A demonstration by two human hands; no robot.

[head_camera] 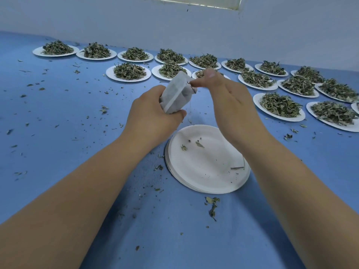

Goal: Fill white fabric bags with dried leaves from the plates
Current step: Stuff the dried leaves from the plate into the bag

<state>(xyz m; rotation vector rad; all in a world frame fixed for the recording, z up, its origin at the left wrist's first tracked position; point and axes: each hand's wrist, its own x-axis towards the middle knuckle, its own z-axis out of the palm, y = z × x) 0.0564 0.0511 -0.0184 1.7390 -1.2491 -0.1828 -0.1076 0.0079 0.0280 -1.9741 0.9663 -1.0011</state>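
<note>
Bag (175,93): light, limp cloth; probably sags and spills if tipped.
Left hand (153,115): fingers wrap its body.
Right hand (229,105): fingers pinch its mouth.
Hold: by body, mouth up.

On the bench (58,152) a stack of plates (209,158) lies near the front, between the two forearms, with a few leaf scraps on the top one and a loose clump of leaves (212,203) just in front of it. Above and behind the stack, the left hand (153,115) holds a bag (175,94) from the left, while the fingers (202,82) of the right hand (231,100) pinch its upper right corner. Behind the hands, loaded plates (37,52) heaped with dried leaves (129,70) run in rows along the far side of the bench by the wall (272,35), coming nearer on the right, and crumbs (104,109) lie scattered mostly to the left.
</note>
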